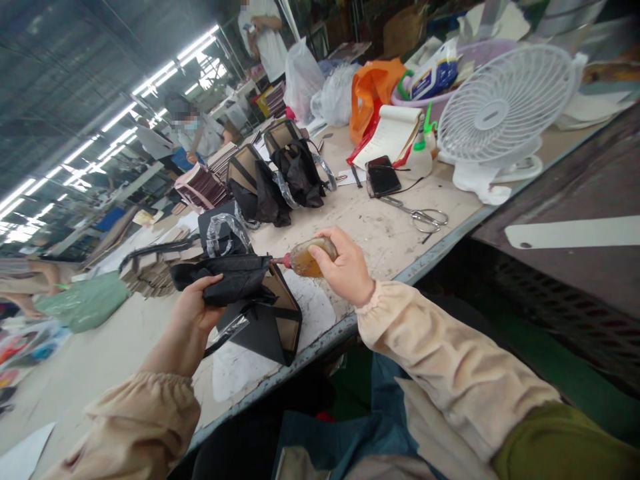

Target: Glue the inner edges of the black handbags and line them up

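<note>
A bunched piece of black fabric point(235, 283) is gripped in my left hand point(200, 305), thumb on top. My right hand point(347, 267) is wrapped round a squeeze bottle point(313, 258) of amber liquid, tilted sideways. Its red nozzle points left and meets the right end of the fabric. Below the fabric, a black box-like bag body point(265, 333) with a brown inside stands at the table's front edge; the fabric hides its upper part. A black strap with clear wrap hangs at its left.
Similar black bags point(250, 183) stand behind, beside stacked brown pieces point(160, 267). Scissors point(425, 217), a phone point(383, 177), a notepad point(395, 137), a small green-tipped bottle point(419, 159) and a white fan point(505, 113) lie or stand to the right. People are in the background.
</note>
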### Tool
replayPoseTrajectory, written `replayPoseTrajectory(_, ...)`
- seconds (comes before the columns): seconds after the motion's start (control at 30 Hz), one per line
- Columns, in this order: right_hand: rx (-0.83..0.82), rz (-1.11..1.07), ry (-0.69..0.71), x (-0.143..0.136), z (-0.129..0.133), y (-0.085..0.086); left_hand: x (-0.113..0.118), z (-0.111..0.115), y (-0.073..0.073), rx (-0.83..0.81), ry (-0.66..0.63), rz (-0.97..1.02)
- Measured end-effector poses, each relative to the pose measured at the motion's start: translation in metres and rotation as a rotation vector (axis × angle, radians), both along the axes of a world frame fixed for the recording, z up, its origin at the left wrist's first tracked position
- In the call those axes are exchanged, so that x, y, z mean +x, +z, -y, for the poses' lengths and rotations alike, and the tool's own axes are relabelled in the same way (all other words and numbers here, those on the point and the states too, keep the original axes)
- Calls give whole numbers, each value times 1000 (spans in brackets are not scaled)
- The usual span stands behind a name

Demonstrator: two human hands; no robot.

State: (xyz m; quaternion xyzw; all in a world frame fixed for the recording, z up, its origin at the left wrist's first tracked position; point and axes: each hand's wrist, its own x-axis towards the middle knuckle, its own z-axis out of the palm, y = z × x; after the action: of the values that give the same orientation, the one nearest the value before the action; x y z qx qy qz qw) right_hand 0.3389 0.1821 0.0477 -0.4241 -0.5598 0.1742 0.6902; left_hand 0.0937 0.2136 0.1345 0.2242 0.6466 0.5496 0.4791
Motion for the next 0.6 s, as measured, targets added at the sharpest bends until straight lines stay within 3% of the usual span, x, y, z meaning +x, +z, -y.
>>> replayPoseTrajectory(0.27, -57, -5, 106, 3, 7, 2, -3, -3, -2, 7, 10, -23)
replayPoseTrajectory(0.6, -74, -11, 55, 2, 4, 0, 1, 1, 1, 0, -16, -12)
